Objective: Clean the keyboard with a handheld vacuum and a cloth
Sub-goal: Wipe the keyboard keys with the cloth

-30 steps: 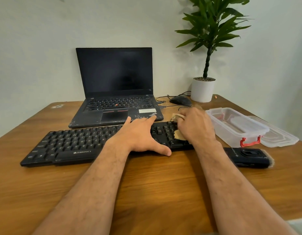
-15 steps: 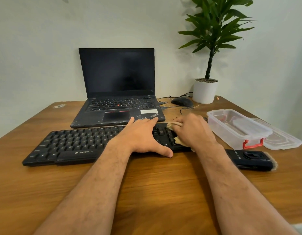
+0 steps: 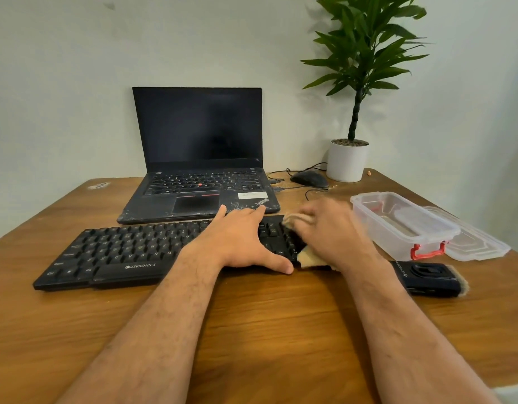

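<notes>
Keyboard (image 3: 129, 252) | left hand (image 3: 240, 237) flat on keys | right hand (image 3: 333, 231) grips cloth (image 3: 307, 256)

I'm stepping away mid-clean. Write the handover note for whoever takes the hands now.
Left hand: flat on the keyboard, fingers straight, steadying it.
Right hand: holds the beige cloth against the keyboard's right end; it is blurred.
Handheld vacuum: lies on the table right of the keyboard, untouched by either hand.
Done: wiping is under way at the right end.
Left: probably the middle and left keys; I cannot tell whether vacuuming is finished.
</notes>
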